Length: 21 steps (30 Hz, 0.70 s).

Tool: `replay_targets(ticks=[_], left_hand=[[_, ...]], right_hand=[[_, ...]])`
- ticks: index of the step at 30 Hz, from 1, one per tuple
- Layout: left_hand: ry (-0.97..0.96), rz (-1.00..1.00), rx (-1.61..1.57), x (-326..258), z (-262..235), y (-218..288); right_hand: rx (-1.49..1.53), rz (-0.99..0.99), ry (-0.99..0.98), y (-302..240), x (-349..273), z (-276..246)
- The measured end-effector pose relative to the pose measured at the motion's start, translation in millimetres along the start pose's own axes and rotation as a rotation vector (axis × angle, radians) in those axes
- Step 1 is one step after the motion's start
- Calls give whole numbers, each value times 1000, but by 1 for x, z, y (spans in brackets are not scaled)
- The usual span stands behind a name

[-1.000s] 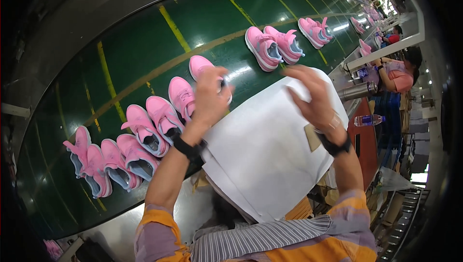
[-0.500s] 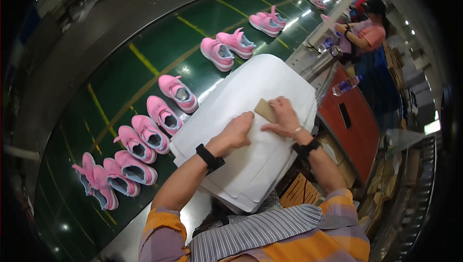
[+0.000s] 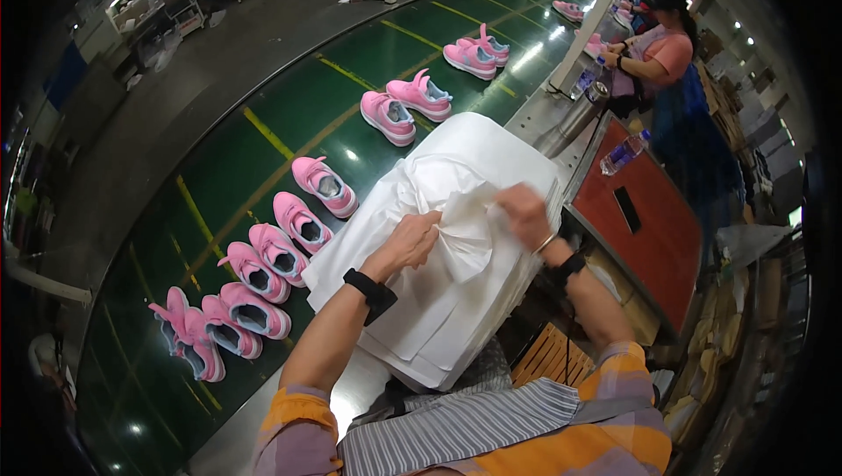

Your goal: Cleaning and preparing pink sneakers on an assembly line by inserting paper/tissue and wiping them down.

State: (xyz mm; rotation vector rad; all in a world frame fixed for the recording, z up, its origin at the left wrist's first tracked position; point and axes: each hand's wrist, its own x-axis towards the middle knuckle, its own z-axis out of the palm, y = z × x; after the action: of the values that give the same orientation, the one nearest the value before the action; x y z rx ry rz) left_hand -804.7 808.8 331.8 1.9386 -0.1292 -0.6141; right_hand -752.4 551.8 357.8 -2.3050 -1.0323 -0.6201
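Note:
A stack of white paper sheets (image 3: 421,336) lies in front of me beside the conveyor. The top sheet of white paper (image 3: 469,235) is gathered up into folds in the middle. My left hand (image 3: 408,244) is closed on the crumpled part of that sheet. At the right side of the raised folds is my right hand (image 3: 524,216), its fingers curled and smeared by motion, so I cannot tell whether it grips the paper. Pink sneakers (image 3: 324,187) with pale blue linings stand in a row on the green conveyor, just left of the stack.
The green conveyor (image 3: 289,95) runs from near left to far right, with more pink sneakers (image 3: 406,106) on it. At right, a red-topped table (image 3: 662,230) bears a dark phone (image 3: 626,209) and a plastic bottle (image 3: 624,153). Beyond it, a co-worker (image 3: 667,55) stands by the line.
The flat top sheet has been bunched up into folds between my hands. The small tan piece under my right hand no longer shows. My left hand has closed on the paper.

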Motion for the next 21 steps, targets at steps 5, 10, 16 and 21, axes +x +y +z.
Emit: replay_targets(ticks=[5,10,16,21], left_hand=[[63,-79,-377,-1,1,-4],[339,-83,-151,-4,18,-2],[459,-52,-796,-25,19,-36],[305,211,-1115,-37,-2,-71]], right_hand=[[-348,107,-179,48,-10,17],[134,-86,-113,-21,-53,65],[69,317,94,16,-46,39],[-117,599,-93,27,-41,12]])
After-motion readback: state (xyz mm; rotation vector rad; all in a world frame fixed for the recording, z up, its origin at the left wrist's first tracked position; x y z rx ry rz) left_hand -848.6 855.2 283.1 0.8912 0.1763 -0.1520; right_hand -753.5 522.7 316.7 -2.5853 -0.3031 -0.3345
